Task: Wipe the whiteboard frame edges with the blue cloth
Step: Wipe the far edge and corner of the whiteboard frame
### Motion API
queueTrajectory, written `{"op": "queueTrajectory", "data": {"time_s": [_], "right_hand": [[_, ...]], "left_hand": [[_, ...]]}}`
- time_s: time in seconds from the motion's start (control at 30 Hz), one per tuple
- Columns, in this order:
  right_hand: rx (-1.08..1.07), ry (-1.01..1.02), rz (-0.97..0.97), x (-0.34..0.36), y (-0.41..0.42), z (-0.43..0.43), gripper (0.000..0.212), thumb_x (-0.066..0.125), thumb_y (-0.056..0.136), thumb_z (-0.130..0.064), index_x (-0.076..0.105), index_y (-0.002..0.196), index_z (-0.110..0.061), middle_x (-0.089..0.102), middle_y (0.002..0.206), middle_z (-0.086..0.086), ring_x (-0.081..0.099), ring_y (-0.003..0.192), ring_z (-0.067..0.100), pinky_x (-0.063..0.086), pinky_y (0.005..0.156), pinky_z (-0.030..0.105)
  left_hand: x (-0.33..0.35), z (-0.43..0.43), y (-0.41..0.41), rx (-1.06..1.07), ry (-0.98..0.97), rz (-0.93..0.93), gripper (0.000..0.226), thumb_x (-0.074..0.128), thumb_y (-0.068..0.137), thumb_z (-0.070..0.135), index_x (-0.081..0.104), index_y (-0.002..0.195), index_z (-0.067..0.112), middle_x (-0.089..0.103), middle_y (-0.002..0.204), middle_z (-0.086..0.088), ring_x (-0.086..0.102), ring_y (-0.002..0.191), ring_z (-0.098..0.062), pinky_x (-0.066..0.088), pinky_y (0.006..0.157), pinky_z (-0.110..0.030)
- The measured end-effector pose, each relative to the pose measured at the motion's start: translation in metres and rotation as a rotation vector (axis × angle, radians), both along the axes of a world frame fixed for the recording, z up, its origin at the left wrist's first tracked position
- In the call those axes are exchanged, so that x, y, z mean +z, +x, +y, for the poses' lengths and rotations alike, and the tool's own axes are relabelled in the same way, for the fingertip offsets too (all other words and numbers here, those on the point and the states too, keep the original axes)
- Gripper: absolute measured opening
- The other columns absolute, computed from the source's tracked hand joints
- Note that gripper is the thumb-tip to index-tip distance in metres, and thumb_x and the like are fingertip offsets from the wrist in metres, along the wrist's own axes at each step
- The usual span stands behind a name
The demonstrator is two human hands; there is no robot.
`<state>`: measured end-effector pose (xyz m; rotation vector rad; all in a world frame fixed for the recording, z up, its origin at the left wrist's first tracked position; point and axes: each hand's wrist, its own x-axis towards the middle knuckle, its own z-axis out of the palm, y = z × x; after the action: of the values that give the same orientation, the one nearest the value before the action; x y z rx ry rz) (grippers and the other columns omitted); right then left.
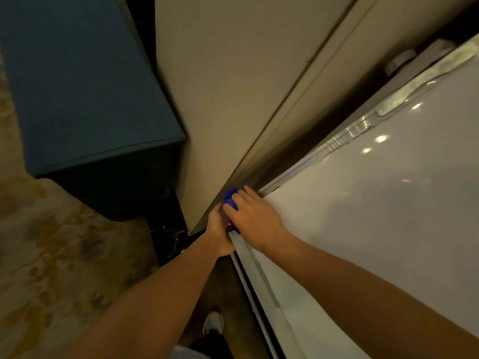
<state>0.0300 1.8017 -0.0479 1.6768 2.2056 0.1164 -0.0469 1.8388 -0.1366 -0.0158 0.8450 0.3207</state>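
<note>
At the corner of the whiteboard (pixel 375 216), where two frame edges meet, both hands crowd together. The right hand (pixel 252 218) lies flat over the blue cloth (pixel 230 198), pressing it onto the frame (pixel 245 248); only a bunched end of the cloth shows beyond the fingers, and a sliver shows below the palm. The left hand (pixel 219 234) is curled around the frame's outer side just beside it, steadying the board. From the cloth, one edge runs down toward the person and the other runs away to the upper right, so each wipe has to follow one of those long axes. The right hand, already on the cloth, looks the likelier to lead the stroke. A beige wall (pixel 233 86) stands close behind, leaving little room.
</note>
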Motion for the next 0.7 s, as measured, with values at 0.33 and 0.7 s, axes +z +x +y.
{"op": "queueTrajectory", "data": {"time_s": [0.33,0.7], "right_hand": [[-0.173,0.349,-0.068,0.101,0.052,-0.029,0.073,0.083,0.066,-0.006,0.054,0.133,0.002,0.053,0.138,0.025,0.045,0.130,0.041,0.033,0.112,0.049],[-0.354,0.517,-0.074,0.103,0.060,-0.036,0.074,0.081,0.071,-0.010,0.052,0.138,-0.006,0.049,0.145,0.016,0.036,0.141,0.034,0.015,0.120,0.047]], "left_hand": [[0.063,0.043,0.033,-0.408,0.599,0.319,0.039,0.037,0.101,0.024,0.061,0.117,-0.003,0.056,0.131,-0.028,0.058,0.077,-0.024,0.048,0.090,-0.038],[0.122,0.047,0.064,-0.624,1.021,0.275,0.022,0.045,0.100,0.020,0.062,0.094,0.007,0.063,0.105,-0.021,0.062,0.089,-0.026,0.050,0.083,-0.028]]}}
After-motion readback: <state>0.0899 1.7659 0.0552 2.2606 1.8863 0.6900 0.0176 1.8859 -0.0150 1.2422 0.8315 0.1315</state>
